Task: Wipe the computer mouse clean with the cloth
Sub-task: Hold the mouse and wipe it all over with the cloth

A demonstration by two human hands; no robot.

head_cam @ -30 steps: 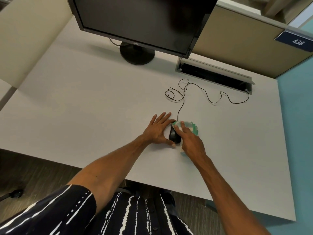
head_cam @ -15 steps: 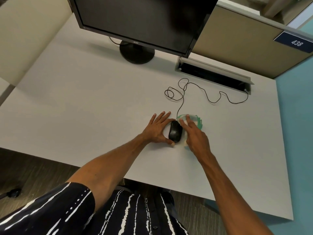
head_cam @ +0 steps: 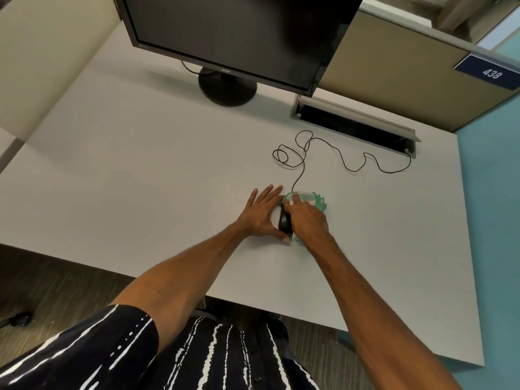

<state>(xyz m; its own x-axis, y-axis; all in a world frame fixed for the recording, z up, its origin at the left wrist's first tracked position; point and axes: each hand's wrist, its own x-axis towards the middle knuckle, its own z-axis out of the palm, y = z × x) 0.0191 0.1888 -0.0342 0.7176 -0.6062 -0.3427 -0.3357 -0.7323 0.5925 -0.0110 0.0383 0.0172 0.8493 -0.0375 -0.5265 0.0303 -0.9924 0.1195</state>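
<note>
A black wired computer mouse (head_cam: 284,220) lies on the white desk (head_cam: 140,170), mostly covered by my hands. My left hand (head_cam: 263,212) rests flat against its left side, thumb curled round the near end, steadying it. My right hand (head_cam: 308,218) presses a white and green cloth (head_cam: 315,199) over the mouse's top and right side; the cloth sticks out beyond my fingertips. The mouse cable (head_cam: 304,153) runs away from the mouse in loops.
A dark monitor (head_cam: 233,35) on a round stand (head_cam: 227,87) fills the back of the desk. A cable slot (head_cam: 354,122) with a grey flap lies at the back right. A beige partition with a "438" plate (head_cam: 491,73) stands behind.
My right hand with the cloth has slid left from the mouse's right side back over its top, hiding most of it. My left hand has stayed in place.
</note>
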